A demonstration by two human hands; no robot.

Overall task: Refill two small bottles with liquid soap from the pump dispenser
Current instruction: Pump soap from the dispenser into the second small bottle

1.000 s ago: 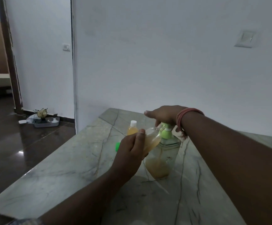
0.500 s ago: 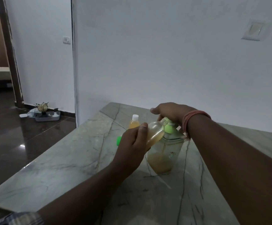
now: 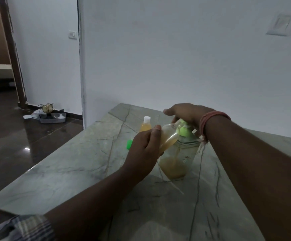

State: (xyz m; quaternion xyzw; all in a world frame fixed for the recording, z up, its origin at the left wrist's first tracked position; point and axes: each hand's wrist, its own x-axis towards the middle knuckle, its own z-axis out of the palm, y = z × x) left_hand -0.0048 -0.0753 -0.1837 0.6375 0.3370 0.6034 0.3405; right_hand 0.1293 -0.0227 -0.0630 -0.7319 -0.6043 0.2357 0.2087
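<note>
A clear pump dispenser [image 3: 179,159] with a green pump head [image 3: 184,130] stands on the marble table [image 3: 82,171], amber soap in its lower part. My left hand [image 3: 144,152] grips a small uncapped bottle [image 3: 169,134], tilted with its mouth at the pump spout and partly filled with amber soap. My right hand [image 3: 186,113] rests on top of the pump head, fingers spread over it. A second small bottle [image 3: 145,126] with a white cap stands behind my left hand. A green cap [image 3: 129,144] lies on the table left of that hand.
The table butts against a white wall at the back; its left edge drops to a dark glossy floor. A grey tray [image 3: 52,117] with small items sits on the floor by the doorway.
The view shifted slightly; both hands stay on the small bottle and the pump head, with the pump head looking pressed lower than a second ago.
</note>
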